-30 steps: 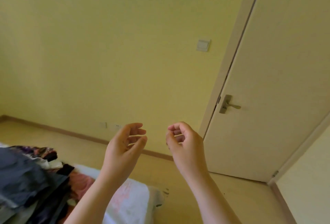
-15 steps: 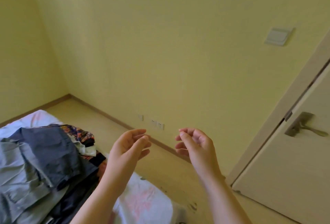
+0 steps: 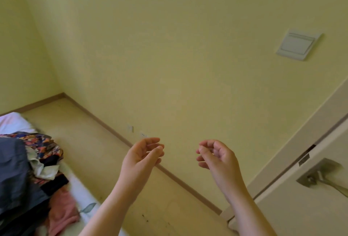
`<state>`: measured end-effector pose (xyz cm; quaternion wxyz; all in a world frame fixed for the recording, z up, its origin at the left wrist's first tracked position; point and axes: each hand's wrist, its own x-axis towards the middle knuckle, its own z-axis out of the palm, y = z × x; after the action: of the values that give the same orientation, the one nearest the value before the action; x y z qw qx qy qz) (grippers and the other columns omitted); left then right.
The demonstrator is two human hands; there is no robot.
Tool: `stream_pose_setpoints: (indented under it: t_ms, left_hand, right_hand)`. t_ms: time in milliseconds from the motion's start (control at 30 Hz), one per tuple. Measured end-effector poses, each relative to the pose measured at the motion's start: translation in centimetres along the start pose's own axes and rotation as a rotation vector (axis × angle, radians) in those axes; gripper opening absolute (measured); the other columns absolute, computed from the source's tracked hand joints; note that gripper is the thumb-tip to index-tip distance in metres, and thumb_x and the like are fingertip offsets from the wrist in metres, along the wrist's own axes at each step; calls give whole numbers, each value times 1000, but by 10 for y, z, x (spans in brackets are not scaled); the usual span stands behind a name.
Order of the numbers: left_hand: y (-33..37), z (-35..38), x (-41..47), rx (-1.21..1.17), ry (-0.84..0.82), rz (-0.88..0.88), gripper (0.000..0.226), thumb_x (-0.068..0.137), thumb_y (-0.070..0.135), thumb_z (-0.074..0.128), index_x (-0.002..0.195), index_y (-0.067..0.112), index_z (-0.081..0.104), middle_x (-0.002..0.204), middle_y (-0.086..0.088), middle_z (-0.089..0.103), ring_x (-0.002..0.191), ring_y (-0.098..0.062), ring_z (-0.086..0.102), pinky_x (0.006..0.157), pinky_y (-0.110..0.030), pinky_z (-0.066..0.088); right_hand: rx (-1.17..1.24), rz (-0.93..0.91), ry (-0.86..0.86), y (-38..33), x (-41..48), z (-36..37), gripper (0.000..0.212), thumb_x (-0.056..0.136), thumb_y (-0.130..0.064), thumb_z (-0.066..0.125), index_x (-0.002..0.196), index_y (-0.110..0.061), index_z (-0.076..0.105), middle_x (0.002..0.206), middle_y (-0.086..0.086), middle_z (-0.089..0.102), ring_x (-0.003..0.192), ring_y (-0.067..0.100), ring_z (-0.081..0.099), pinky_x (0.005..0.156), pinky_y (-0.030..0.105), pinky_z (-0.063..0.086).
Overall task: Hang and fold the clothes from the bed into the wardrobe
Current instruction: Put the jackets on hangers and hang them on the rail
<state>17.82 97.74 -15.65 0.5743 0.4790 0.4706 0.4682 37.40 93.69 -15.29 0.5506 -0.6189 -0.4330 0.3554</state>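
A heap of clothes [image 3: 20, 175] lies on the white bed [image 3: 13, 122] at the lower left: dark grey-blue cloth, a flowered dark garment [image 3: 43, 144] and a pink piece [image 3: 64, 209]. My left hand [image 3: 141, 156] is raised in mid-air to the right of the heap, fingers loosely curled and apart, holding nothing. My right hand [image 3: 216, 157] hovers level with it, a hand's width to the right, also empty with fingers apart. Neither hand touches the clothes. No wardrobe is in view.
A yellow wall fills the view ahead, with a light switch [image 3: 298, 46] high on the right and sockets [image 3: 143, 135] near the skirting. A pale door with a metal handle [image 3: 320, 176] stands at the right. Bare wooden floor [image 3: 90, 141] runs between bed and wall.
The view has swung left and closer to the wall: the door has slid toward the right edge and the clothes heap toward the left edge. Both hands stay raised and empty.
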Motion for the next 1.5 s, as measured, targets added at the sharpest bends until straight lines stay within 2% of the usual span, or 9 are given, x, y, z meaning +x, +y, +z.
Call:
stream_pose_setpoints:
  t_ms: [233,433,567,700,900,1200,1267,1400,1500]
  left_hand:
    - [-11,24,72,34,116,-26,19,91,8,62,104,20,68,98,-3,74,95,-21,70,91,-41,55]
    - [-11,28,156,-2,175,-12,20,92,5,60,104,20,67,101,-6,73,97,-25,69,91,-40,55]
    - [-1,10,203,-5,226,5,20,92,6,60,105,20,67,99,-4,73,97,-23,69,89,-38,55]
    - [0,-20,235,21,349,7,20,92,8,61,105,22,67,99,-2,73,96,-22,69,90,-38,55]
    - [-4,-83,264,56,616,-18,19,91,8,63,104,20,67,99,-4,74,95,-25,69,89,-43,55]
    - [8,-157,313,120,957,-60,19,90,12,65,106,22,67,98,0,74,91,-16,70,82,-33,56]
    - [7,-168,319,128,1012,-77,18,91,14,65,106,24,67,99,0,74,92,-14,70,79,-29,54]
    - [3,-190,322,102,1157,-149,17,90,13,66,103,24,67,99,-1,73,94,-15,69,85,-34,55]
    - [2,-216,325,87,1237,-166,16,90,11,66,101,22,68,97,-1,74,92,-17,69,82,-34,56]
  right_hand:
    - [-67,17,-89,26,89,-5,4,92,-12,64,95,-13,67,92,14,70,74,19,67,68,29,59]
    - [-167,-29,-196,26,178,19,4,91,-22,68,94,-21,68,92,0,71,84,20,68,83,40,58]
    - [-200,-72,-318,13,235,56,11,91,-34,66,94,-24,69,91,-7,72,86,11,68,85,33,56]
    - [-159,-92,-465,8,277,107,30,86,-52,58,96,-25,68,93,-12,72,88,5,68,80,20,53]
    - [-185,-103,-717,12,330,202,9,93,-34,63,96,-27,67,89,-8,72,85,5,67,75,16,52]
    - [-148,-163,-1066,0,409,346,10,93,-27,65,103,-24,66,94,-3,71,90,15,66,85,30,54]
    - [-157,-181,-1150,-2,422,375,9,93,-27,65,101,-27,66,94,-3,70,90,15,67,83,28,54]
    - [-183,-217,-1285,-1,435,429,7,92,-27,65,98,-31,65,91,-5,70,87,11,67,74,18,51]
    - [-204,-241,-1382,-1,435,469,9,93,-26,64,101,-31,64,93,-3,69,88,12,66,71,17,49]
